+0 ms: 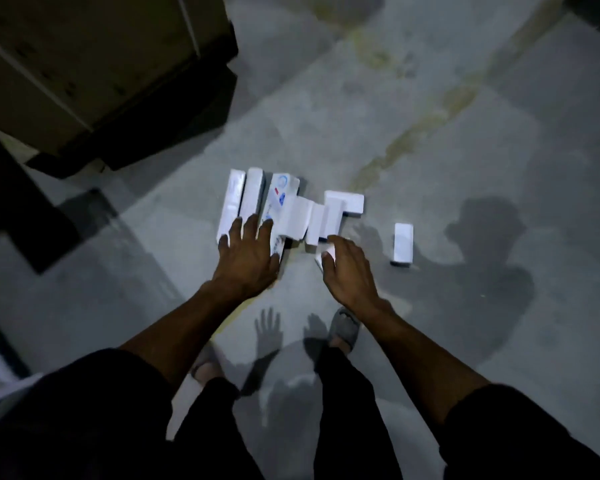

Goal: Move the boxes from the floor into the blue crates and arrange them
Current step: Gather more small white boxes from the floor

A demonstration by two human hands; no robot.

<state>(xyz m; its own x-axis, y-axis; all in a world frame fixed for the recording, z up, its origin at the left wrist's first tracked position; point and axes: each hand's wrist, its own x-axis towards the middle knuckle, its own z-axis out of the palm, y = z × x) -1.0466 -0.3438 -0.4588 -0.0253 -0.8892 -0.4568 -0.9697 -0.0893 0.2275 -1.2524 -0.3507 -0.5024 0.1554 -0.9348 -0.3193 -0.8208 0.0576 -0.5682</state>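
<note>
Boxes: white cluster of boxes (pixel 284 209) on the floor (pixel 465 150).
Left hand (pixel 246 258): fingers spread flat over the cluster's near edge.
Right hand (pixel 347 268): fingers loosely open, just right of the cluster.
Lone box (pixel 402 243): further right, apart.

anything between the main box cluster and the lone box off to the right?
Head view: only bare concrete floor with shadow between the box cluster and the lone box; nothing else there.
</note>
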